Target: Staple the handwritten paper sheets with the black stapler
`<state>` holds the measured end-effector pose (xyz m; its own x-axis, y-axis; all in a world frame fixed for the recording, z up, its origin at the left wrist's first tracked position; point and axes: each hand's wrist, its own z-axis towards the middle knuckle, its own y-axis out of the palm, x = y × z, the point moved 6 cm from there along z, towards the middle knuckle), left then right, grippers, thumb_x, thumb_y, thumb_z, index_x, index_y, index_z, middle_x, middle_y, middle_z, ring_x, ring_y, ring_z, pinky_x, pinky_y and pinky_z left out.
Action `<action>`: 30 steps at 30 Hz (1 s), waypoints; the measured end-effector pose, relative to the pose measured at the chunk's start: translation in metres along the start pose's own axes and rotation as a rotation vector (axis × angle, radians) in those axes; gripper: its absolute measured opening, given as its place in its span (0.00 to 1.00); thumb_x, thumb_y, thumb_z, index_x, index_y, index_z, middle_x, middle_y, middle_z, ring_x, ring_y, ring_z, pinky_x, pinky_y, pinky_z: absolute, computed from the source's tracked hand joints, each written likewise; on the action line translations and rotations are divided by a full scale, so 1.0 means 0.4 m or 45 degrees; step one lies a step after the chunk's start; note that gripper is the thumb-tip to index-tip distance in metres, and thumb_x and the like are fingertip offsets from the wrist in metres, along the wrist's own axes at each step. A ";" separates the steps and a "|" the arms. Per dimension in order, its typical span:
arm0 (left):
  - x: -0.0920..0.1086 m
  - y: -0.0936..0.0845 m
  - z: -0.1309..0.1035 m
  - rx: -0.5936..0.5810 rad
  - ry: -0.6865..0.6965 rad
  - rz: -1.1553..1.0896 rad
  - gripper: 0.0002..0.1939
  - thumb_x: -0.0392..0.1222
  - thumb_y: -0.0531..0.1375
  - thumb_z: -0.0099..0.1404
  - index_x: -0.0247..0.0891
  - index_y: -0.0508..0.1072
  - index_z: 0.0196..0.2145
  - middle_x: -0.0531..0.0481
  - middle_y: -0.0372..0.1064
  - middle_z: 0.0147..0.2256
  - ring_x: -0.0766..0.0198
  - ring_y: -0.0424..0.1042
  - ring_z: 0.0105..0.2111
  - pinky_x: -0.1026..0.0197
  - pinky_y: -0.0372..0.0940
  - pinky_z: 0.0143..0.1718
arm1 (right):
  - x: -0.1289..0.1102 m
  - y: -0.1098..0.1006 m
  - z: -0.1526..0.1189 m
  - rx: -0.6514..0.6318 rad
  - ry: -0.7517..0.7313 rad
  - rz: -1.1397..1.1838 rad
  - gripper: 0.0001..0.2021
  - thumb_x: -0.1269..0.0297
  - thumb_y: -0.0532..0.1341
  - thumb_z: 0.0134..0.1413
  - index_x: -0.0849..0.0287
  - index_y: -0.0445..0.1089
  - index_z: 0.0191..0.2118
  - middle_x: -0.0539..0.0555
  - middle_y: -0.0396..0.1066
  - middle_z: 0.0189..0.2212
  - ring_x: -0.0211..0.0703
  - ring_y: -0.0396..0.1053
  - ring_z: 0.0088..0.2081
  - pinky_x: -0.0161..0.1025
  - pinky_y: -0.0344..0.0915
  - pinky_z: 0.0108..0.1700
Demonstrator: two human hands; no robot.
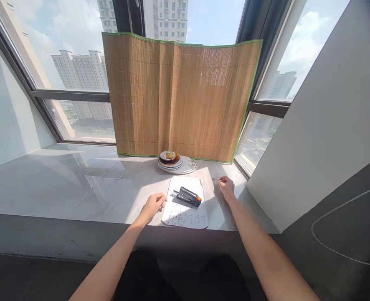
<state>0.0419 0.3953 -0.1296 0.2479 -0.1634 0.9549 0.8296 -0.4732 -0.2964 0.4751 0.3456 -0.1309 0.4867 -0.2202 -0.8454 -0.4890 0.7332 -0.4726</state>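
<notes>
A stack of handwritten white paper (185, 217) lies near the front edge of the sill, with a black stapler (189, 195) with an orange patch on top of it. Beside the paper's left edge rests my left hand (154, 205), its fingers loosely curled in and nothing showing between them. To the right of the paper, my right hand (226, 187) is low over the sill, thumb and fingers pinched together. Tiny dark bits (214, 179) lie by its fingertips. Whatever the pinch holds, if anything, is too small to make out.
Behind the paper stand stacked plates (185, 166), a small patterned one on top. A bamboo mat (185, 100) with green edging leans upright against the window. Small scraps (118, 178) lie on the sill (47, 184) at left. A slanted white wall (316, 125) bounds the right.
</notes>
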 end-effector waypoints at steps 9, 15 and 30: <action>0.043 -0.049 0.167 0.410 -0.034 0.621 0.09 0.39 0.54 0.73 0.39 0.73 0.36 0.40 0.75 0.38 0.54 0.70 0.40 0.53 0.63 0.43 | -0.051 0.002 -0.228 -0.268 -0.415 -0.954 0.11 0.66 0.54 0.70 0.60 0.74 0.42 0.63 0.72 0.43 0.54 0.69 0.46 0.45 0.59 0.49; 0.072 -0.071 0.275 0.370 0.124 0.947 0.14 0.27 0.55 0.72 0.30 0.71 0.54 0.31 0.70 0.57 0.51 0.62 0.58 0.51 0.55 0.58 | -0.061 0.002 -0.214 -0.333 -0.372 -0.970 0.11 0.65 0.53 0.71 0.58 0.72 0.39 0.59 0.71 0.41 0.51 0.69 0.45 0.43 0.57 0.48; 0.036 0.008 0.056 0.363 0.023 1.346 0.13 0.28 0.49 0.74 0.37 0.71 0.47 0.36 0.68 0.50 0.47 0.64 0.52 0.52 0.60 0.49 | -0.078 -0.016 -0.219 -0.306 -0.410 -0.851 0.10 0.67 0.55 0.69 0.58 0.71 0.36 0.58 0.72 0.39 0.49 0.69 0.44 0.41 0.60 0.48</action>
<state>0.0595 0.4109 -0.1164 0.8973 -0.3831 0.2194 0.2879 0.1308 -0.9487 0.3997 0.2912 -0.1234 0.9016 -0.3417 -0.2653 -0.1434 0.3427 -0.9285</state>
